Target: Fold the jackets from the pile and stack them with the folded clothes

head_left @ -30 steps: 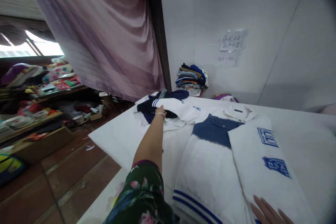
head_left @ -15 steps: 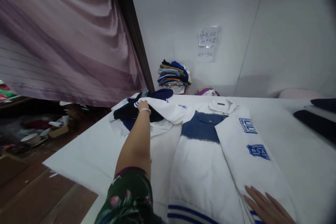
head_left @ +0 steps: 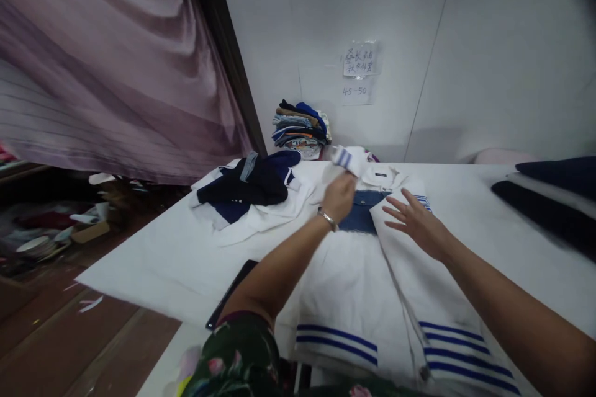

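A white jacket [head_left: 358,279] with blue stripes at the hem and a denim chest panel lies flat on the white table [head_left: 153,260]. My left hand [head_left: 339,195] is closed on the striped cuff of the jacket's sleeve [head_left: 347,160], lifted over the jacket's chest. My right hand [head_left: 416,220] rests open, fingers spread, on the jacket's right front near the collar. A dark navy and white garment [head_left: 251,183] lies crumpled to the left of the jacket.
A stack of folded clothes [head_left: 298,129] stands against the white wall under a paper note [head_left: 358,62]. Dark folded garments [head_left: 549,195] lie at the table's right. A purple curtain [head_left: 116,62] hangs on the left. A dark phone [head_left: 230,291] lies near the table's front edge.
My left hand has drawn the sleeve from the far left in over the jacket's chest. My right hand slid from the hem up toward the collar.
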The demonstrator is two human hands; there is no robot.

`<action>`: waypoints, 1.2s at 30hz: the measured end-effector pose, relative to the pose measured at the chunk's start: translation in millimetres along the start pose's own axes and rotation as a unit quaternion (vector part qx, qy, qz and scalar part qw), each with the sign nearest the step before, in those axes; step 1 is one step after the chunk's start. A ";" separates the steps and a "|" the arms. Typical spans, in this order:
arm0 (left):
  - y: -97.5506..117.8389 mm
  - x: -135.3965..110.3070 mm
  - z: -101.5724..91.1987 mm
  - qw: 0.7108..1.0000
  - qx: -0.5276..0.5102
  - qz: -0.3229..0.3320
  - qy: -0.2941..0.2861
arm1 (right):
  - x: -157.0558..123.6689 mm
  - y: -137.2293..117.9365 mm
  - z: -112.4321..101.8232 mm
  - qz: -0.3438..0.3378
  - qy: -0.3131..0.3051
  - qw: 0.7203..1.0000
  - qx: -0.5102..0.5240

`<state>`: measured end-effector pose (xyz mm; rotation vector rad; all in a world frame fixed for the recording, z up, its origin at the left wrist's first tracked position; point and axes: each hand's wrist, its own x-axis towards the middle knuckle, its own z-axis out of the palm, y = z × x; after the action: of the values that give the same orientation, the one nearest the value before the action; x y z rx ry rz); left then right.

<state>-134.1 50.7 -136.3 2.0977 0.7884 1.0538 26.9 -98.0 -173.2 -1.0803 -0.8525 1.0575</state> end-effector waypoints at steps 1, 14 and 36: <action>5.4 -15.4 18.2 0.990 0.068 0.096 -0.075 | 12.8 -1.5 8.7 0.000 -0.008 0.999 0.043; -42.5 -134.6 -4.2 0.955 0.253 0.059 -0.141 | 11.7 36.4 15.3 0.031 0.073 0.990 0.114; -21.8 -165.5 -25.9 0.959 0.014 -0.173 -0.224 | 162.0 -175.1 -17.9 -0.136 0.157 0.978 -0.006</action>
<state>-242.5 -52.1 -215.0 2.0137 0.8943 0.3630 132.9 31.8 -2.5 -1.0713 -0.7270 0.6336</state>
